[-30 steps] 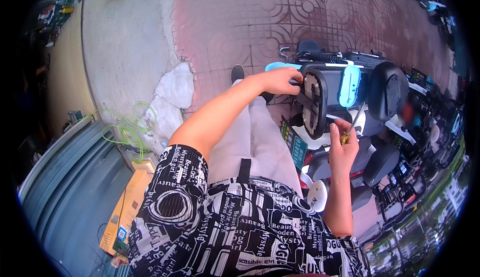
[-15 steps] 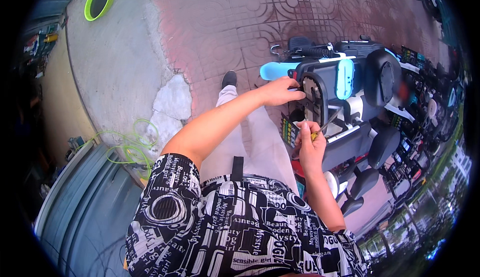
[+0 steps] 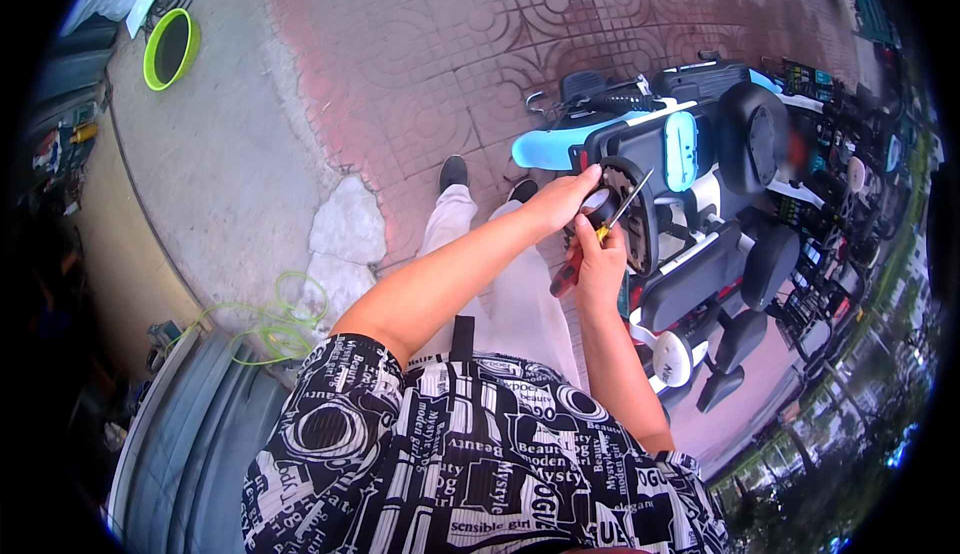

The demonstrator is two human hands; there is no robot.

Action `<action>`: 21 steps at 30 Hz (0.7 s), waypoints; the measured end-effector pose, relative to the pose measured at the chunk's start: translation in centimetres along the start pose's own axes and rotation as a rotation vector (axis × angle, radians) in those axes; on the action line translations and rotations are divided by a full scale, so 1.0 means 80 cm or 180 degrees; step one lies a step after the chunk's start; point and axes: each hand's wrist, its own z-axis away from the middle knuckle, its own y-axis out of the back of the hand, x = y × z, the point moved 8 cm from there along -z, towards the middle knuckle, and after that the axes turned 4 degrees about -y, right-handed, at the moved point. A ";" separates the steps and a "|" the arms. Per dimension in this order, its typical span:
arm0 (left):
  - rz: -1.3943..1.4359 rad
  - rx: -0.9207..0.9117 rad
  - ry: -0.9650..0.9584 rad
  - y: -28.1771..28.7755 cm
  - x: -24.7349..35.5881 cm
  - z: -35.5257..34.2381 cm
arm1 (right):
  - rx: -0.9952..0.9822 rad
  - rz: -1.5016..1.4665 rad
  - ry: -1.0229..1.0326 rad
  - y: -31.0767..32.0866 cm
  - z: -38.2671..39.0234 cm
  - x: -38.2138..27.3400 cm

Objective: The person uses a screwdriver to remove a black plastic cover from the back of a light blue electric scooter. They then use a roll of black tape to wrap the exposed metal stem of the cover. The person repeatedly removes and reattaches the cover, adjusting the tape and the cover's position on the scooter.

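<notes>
My right hand [image 3: 600, 272] is closed around a screwdriver [image 3: 632, 200]. Its red and yellow handle passes through my grip and its metal shaft points up and away to the right. Beside it, the fingers of my left hand [image 3: 566, 200] pinch a dark ring with a pale middle, which looks like a roll of black tape [image 3: 600, 208]. Both hands meet just in front of a tipped-up black scooter seat [image 3: 640, 237], whose ribbed underside faces me. My fingers partly cover the ring and the handle.
The light blue and black electric scooter [image 3: 548, 148] stands at my right, with more scooters and black seats [image 3: 770, 264] packed beyond it. At the left are a green-rimmed tub [image 3: 150, 58], a coiled green hose [image 3: 270, 342] and grey corrugated metal [image 3: 190, 434]. Patterned paving [image 3: 430, 64] lies ahead.
My left hand has come off the seat's edge and now holds the ring. My right hand has moved up and left beside it, and the screwdriver now points more steeply upward.
</notes>
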 end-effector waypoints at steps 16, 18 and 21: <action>0.1239 0.0330 0.0078 0.005 -0.040 -0.010 | 0.0255 -0.0748 -0.0106 -0.006 0.010 0.012; 0.1558 0.0303 0.0169 -0.002 -0.037 0.001 | 0.0333 -0.0735 -0.0145 -0.008 0.017 0.009; 0.1765 0.0309 0.0225 -0.006 -0.030 0.012 | 0.0368 -0.0598 -0.0175 -0.002 0.021 0.012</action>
